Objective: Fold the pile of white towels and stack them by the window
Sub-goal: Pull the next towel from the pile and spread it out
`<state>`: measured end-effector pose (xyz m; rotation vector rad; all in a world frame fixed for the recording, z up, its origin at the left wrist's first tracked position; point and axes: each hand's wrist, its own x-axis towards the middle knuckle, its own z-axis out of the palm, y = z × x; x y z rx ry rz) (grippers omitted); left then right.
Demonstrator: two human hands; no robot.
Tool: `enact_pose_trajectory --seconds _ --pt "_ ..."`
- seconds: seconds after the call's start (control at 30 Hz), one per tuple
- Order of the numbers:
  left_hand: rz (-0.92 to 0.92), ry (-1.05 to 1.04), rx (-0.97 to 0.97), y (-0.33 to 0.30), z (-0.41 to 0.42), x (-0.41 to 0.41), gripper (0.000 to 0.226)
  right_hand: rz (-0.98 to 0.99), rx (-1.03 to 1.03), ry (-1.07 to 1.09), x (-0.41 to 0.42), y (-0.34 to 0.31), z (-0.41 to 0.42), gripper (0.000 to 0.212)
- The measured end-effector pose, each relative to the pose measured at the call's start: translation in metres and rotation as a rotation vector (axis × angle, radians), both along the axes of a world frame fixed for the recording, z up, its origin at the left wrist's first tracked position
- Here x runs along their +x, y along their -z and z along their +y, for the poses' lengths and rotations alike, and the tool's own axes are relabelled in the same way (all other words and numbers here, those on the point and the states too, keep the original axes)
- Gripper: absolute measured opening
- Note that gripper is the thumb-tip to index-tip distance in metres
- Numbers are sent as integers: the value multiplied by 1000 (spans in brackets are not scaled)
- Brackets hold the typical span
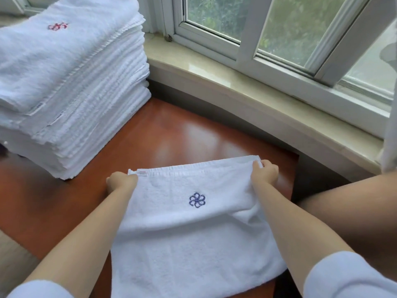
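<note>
Both hands, the left hand (120,181) and right hand (265,171), pinch the far corners of a white towel (193,229) spread on the wooden table (171,130); mid-fold, it likely needs halving before joining the stack (71,82) by the window (268,29).

Reddish-brown wooden table (184,134), polished and glossy, catching pale patches of daylight on its top. Just beyond its far edge, a beige stone window sill (253,93), smooth and slightly shiny, running along under a white-framed window (247,39) with several panes and a small round fitting at the bottom corner of the frame. Through the glass, blurred green leaves outside; soft, even daylight across the whole scene, and a dark gap between table and sill.
</note>
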<state>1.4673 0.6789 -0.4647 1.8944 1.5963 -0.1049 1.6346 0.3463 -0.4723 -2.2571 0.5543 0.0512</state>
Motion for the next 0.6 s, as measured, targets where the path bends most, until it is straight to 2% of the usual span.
enact_pose_trajectory --seconds 0.1,0.23,0.33,0.43,0.6 --pt "-25 -108 -133 -5 5 8 34 -103 92 36 3 0 7 27" --pt "-117 -213 -239 -10 9 4 42 97 2 -67 13 -8 8 26" --pt "-273 -275 -342 -12 12 3 46 179 136 -132 16 -15 10 26" --pt "-378 -320 -346 -16 6 1 50 153 155 -132 7 -17 13 26" --pt "-524 -302 -243 -46 -8 -10 37 86 21 -94 -6 -37 -4 33"
